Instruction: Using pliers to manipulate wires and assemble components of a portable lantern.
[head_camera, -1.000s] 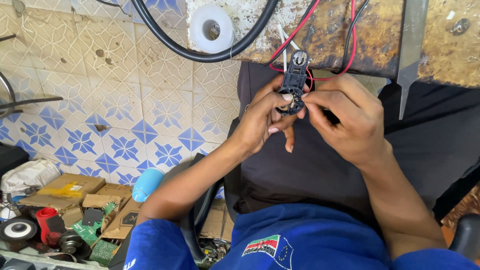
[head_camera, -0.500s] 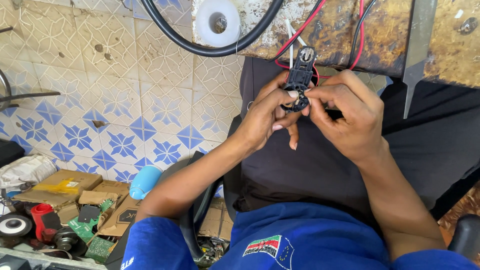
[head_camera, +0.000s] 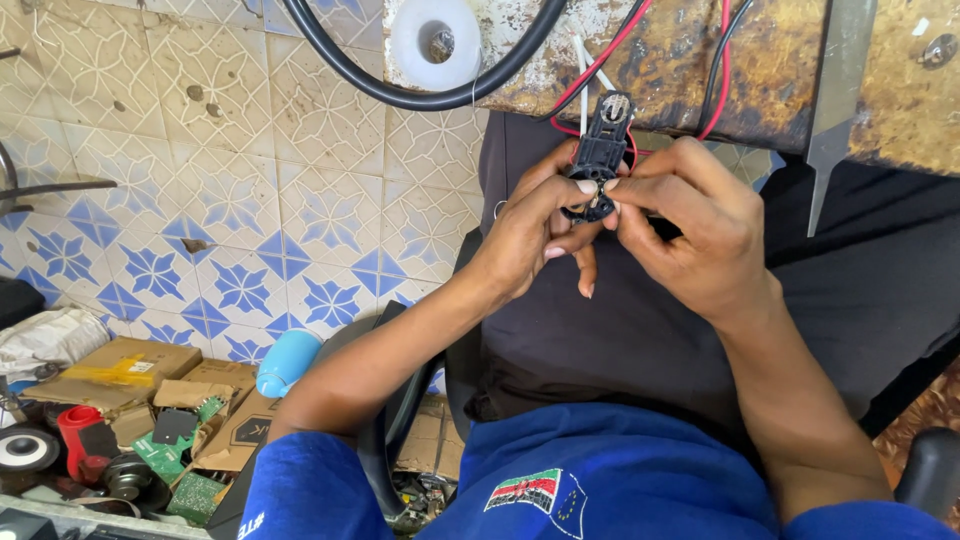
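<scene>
We hold the small black electrical part (head_camera: 598, 160) between both grips: the left hand (head_camera: 535, 225) pinches its lower body, the right hand (head_camera: 690, 230) pinches it from the opposite side. The red wires (head_camera: 600, 70) leading up from the grips to the table (head_camera: 760, 60) could, in our judgement, tear loose if we pull the part downward.

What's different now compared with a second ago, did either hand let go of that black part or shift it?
Neither let go. Both the left hand and right hand keep pinching the black plastic part with its red and black wires. Hands and part sit slightly higher in the picture, nearer the rusty bench edge; the camera may have tilted. Grip and finger positions look unchanged, as do the boxes and circuit boards on the floor.
</scene>
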